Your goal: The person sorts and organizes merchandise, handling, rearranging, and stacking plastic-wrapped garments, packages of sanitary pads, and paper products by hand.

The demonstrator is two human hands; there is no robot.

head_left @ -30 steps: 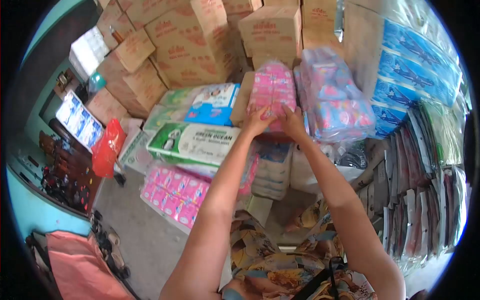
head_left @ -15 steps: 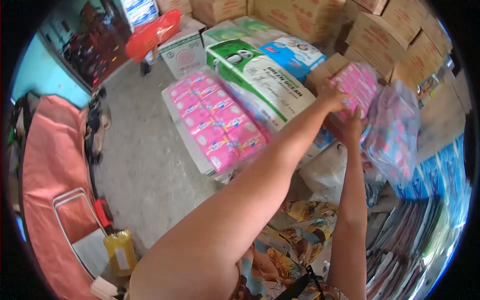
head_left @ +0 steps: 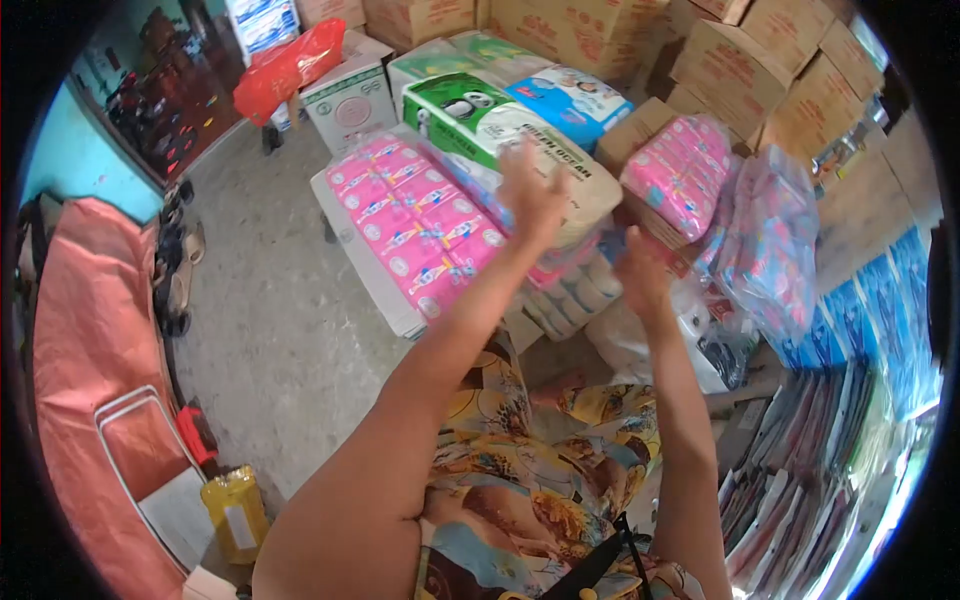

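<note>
My left hand point(head_left: 533, 208) is raised over the front of a green-and-white GREEN OCEAN panda pack point(head_left: 490, 130), fingers apart and slightly blurred, holding nothing. Lower and to the right, my right hand point(head_left: 643, 272) hangs in the air with its fingers apart, also without anything in it. A wrapped pink pack point(head_left: 680, 170) rests on a cardboard box just beyond the right hand. To the left of the panda pack lies a larger pink multipack point(head_left: 415, 225) on a white carton. Clear-wrapped rolls point(head_left: 570, 300) show below and between my hands.
Brown cartons point(head_left: 570, 35) are stacked along the back. A blue-and-white pack point(head_left: 570, 100) lies behind the panda pack. Bagged pink-blue packs point(head_left: 775, 240) stand at right, above upright packets point(head_left: 800, 450). A red bag point(head_left: 290, 70) sits back left; an orange cover point(head_left: 100, 320) lines the left.
Both hands have let go of the small pink pack, which stays on the box at right. My left hand moved left over the panda pack; my right hand drew back toward me.
</note>
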